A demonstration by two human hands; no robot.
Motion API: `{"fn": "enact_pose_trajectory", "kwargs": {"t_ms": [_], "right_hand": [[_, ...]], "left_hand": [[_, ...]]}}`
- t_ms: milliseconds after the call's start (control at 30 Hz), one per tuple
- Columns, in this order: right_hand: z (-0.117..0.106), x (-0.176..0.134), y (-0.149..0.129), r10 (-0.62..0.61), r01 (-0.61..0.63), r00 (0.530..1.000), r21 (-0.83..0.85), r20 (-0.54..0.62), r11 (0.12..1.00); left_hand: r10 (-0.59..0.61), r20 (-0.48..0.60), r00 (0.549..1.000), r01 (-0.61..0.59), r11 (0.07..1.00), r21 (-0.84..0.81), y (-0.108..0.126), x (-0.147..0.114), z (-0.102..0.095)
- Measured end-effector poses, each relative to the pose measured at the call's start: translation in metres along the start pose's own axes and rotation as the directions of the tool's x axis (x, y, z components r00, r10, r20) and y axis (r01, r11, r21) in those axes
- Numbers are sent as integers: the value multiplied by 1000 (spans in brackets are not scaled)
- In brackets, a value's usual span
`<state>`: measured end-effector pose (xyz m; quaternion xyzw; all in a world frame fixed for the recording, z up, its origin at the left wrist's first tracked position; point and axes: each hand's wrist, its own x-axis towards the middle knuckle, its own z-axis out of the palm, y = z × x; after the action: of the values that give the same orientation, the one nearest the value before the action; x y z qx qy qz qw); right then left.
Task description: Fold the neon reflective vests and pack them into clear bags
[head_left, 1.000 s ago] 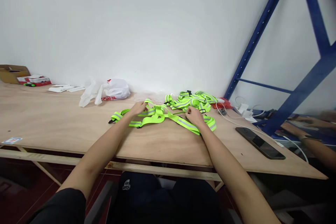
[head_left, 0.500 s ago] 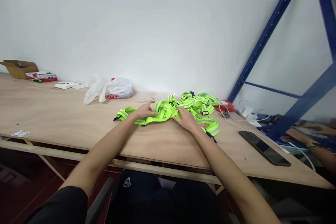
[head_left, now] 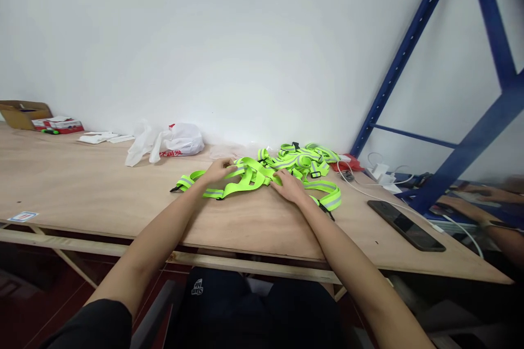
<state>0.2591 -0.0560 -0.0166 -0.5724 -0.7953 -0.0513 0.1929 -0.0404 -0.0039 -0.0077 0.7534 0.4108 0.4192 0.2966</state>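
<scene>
Lying on the worktop [head_left: 254,229], right in the middle, are some bright green straps [head_left: 244,184] with shiny gray stripes. The left hand [head_left: 216,171] is at their left part, its fingers bent and touching them. The right hand [head_left: 290,186] is near their center, its fingers bent and touching the straps too. I cannot tell if the fingers of either hand are pinching tight. One black clip [head_left: 176,188] sticks out at the left end, and a second black clip [head_left: 326,211] lies near the right end. Just behind sits a messy pile of more green straps [head_left: 292,161]. A white bag [head_left: 184,139] is back on the left, and a phone [head_left: 405,225] lies on the right.
</scene>
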Motion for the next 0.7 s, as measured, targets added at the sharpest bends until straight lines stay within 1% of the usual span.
{"fn": "enact_pose_trajectory", "kwargs": {"t_ms": [100, 167, 300, 400, 467, 567, 633, 700], "right_hand": [[-2, 0, 1, 9, -9, 1000, 9, 4, 1000], [-4, 1, 0, 17, -17, 1000, 13, 8, 1000], [-8, 2, -3, 52, -52, 998, 1, 36, 999], [-7, 3, -3, 89, -88, 994, -28, 56, 996], [-6, 3, -3, 113, -110, 992, -52, 64, 993], [-5, 4, -2, 137, -131, 988, -83, 71, 988], [-5, 4, -1, 143, -135, 987, -96, 73, 986], [-5, 4, -1, 143, -136, 987, -104, 72, 985]], "left_hand": [[-33, -55, 998, 22, 982, -187, 3, 1, -1], [-63, -76, 995, 35, 943, -332, 3, 2, 0], [-146, -126, 981, 44, 806, -591, 0, 9, 3], [-240, -169, 956, 46, 693, -720, -4, 15, 2], [-312, -219, 924, 26, 626, -779, -8, 19, -1], [-418, -320, 851, -42, 552, -833, -13, 22, -8], [-470, -384, 794, -97, 527, -845, -15, 23, -13], [-496, -439, 750, -145, 524, -839, -15, 23, -17]]}}
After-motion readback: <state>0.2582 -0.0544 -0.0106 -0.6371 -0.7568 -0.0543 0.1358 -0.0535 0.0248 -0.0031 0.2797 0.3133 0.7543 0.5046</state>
